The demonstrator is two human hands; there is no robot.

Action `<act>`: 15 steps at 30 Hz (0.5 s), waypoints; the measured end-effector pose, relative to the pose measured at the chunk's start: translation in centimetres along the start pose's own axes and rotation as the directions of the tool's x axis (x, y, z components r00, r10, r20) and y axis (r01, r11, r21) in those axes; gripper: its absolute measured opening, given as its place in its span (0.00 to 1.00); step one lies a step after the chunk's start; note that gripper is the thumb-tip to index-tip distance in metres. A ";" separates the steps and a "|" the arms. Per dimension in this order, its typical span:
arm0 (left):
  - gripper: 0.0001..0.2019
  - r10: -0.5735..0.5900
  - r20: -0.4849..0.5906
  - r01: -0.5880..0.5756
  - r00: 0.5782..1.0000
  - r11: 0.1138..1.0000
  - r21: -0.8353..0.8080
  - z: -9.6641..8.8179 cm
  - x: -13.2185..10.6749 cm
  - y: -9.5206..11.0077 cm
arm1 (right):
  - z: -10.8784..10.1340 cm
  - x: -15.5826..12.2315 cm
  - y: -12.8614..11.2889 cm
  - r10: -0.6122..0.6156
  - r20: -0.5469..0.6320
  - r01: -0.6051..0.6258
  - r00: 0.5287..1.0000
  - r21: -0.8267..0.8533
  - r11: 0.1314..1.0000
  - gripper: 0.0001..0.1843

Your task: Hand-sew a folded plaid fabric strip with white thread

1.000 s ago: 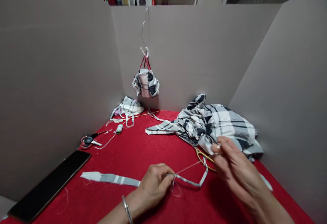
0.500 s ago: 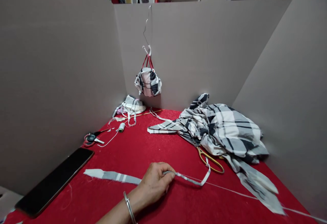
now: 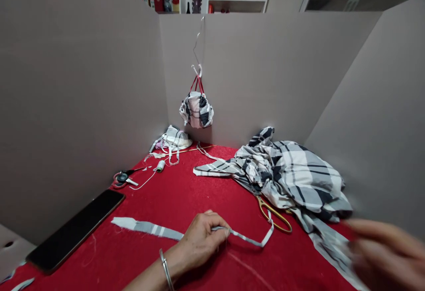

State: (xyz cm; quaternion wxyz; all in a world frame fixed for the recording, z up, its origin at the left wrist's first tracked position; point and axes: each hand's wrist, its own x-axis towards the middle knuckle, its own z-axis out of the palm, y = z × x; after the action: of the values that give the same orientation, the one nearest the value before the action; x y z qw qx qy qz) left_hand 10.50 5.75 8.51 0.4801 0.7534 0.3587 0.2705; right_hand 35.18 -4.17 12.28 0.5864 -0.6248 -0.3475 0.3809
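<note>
Left hand [image 3: 202,244] closed, pinching a narrow grey-and-white striped fabric strip [image 3: 250,236] over the red cloth-covered counter [image 3: 199,184]. Right hand [image 3: 387,255] blurred at the frame's edge, its grip impossible to tell.

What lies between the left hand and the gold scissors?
A narrow striped fabric strip runs from the left hand toward the gold scissors, in the head view.

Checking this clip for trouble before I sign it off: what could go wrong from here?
The loose thread near the strip pinched in the left hand could tangle. The strip might catch on the nearby gold scissors. The blurred right hand could drag the plaid cloth.
</note>
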 end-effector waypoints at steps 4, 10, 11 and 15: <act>0.09 0.052 0.040 -0.052 0.998 0.999 0.007 -0.5 -0.3 1.1 | 5.0 -0.8 1.8 0.098 0.297 -0.051 0.950 -0.161 0.986 0.22; 0.06 -0.055 0.077 0.062 0.995 0.994 -0.086 -0.2 -0.1 0.6 | 6.6 0.1 4.5 0.088 0.477 0.082 0.874 -0.323 0.943 0.15; 0.06 -0.069 0.077 0.076 0.995 0.993 -0.091 -0.2 -0.1 0.6 | 6.0 0.2 4.7 0.065 0.460 0.108 0.885 -0.340 0.934 0.16; 0.05 -0.071 0.114 0.082 0.991 0.992 -0.094 -0.2 -0.2 0.9 | 3.5 0.1 4.5 -0.027 0.413 0.222 0.910 -0.430 0.875 0.16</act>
State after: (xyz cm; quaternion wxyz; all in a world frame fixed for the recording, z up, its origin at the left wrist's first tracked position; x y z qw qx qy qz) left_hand 10.52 5.44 9.41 0.5457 0.7284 0.3464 0.2269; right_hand 32.04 -2.78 7.75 0.3599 -0.6334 -0.5801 0.3643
